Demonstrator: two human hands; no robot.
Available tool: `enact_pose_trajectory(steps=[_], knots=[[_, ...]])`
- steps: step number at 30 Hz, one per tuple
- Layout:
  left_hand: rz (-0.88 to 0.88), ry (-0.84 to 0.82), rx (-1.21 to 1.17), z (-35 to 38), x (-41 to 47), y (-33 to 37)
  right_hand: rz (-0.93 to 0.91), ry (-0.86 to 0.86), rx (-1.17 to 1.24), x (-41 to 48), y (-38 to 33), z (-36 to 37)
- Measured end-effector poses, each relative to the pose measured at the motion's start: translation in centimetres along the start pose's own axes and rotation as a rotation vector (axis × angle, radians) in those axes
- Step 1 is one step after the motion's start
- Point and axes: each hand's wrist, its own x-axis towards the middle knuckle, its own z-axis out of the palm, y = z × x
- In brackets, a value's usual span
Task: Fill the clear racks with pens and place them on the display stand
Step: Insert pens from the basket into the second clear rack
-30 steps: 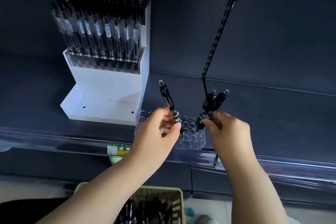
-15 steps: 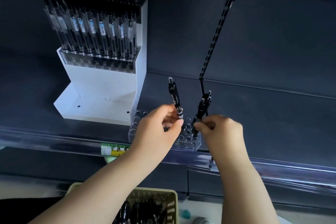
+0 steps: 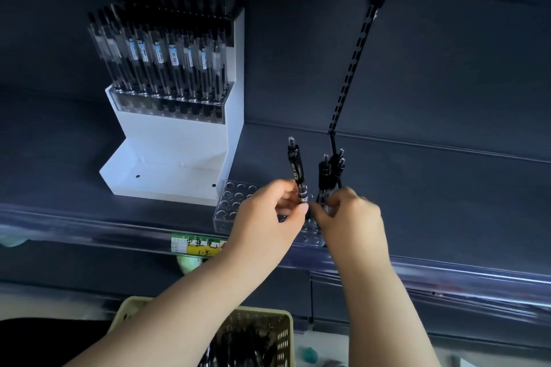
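The left hand [image 3: 267, 219] pinches one black pen [image 3: 296, 168] upright over the clear rack [image 3: 232, 202], which lies on the dark shelf [image 3: 447, 205] at four o'clock from the white display stand [image 3: 176, 152]. At the pen's three o'clock, the right hand [image 3: 350, 217] grips a bundle of pens [image 3: 327, 173].

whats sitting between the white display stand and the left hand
In the head view, the left end of the clear rack, its holes there empty, lies between the white display stand and the left hand.
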Motion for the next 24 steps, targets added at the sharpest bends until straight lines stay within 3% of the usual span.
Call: enact_pose_trajectory(steps=[13,24], knots=[[-0.016,-0.009,0.056,-0.1,-0.7,-0.4,0.059,-0.054,0.021,-0.4,0.9,-1.0],[-0.007,0.002,0.083,0.7,-0.6,-0.8,-0.039,-0.097,-0.05,-0.5,0.5,-1.0]])
